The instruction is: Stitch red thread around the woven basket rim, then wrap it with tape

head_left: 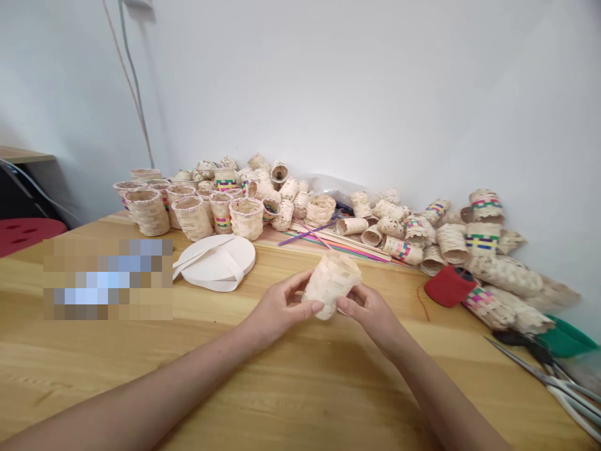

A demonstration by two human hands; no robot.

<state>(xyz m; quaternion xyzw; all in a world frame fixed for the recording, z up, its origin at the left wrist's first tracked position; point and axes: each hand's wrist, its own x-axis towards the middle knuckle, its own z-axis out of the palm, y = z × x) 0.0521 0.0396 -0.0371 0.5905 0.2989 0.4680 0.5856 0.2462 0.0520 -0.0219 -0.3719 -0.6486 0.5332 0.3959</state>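
Observation:
A small pale woven basket point(331, 280) is held above the wooden table point(300, 376), tilted with its open end toward the far right. My left hand point(278, 308) grips its left side, thumb pressed on the weave. On the basket's right, my right hand point(369, 310) pinches its lower edge with fingers curled.
A large pile of similar woven baskets point(310, 207), some with coloured bands, lines the wall. A roll of white strip point(218, 262) lies left of centre, coloured sticks point(338, 241) behind the hands. A red cloth item point(448, 285), a green one point(566, 338) and scissors point(549, 376) sit at right.

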